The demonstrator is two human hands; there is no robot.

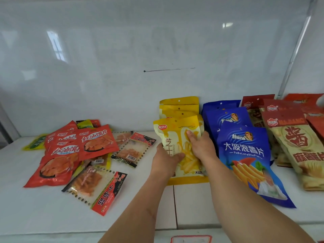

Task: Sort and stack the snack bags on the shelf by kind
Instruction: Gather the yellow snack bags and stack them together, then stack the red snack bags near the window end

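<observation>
A yellow snack bag (175, 130) lies on top of a stack of like yellow bags (178, 104) at the shelf's middle. My left hand (164, 160) grips its left side, thumb across the front. My right hand (199, 146) holds its right side with fingers over the front. Right of it lies a stack of blue crisp bags (243, 148), then red-and-beige bags (296, 146). On the left sits a loose heap of red bags (98, 141) and clear packs with red ends (98, 188).
The white shelf (43, 207) has a glossy white back panel (157, 50). A green-yellow pack (36, 142) pokes out at the heap's far left. A metal upright (294, 53) stands at the right. The front edge carries a red-bordered label (191, 239).
</observation>
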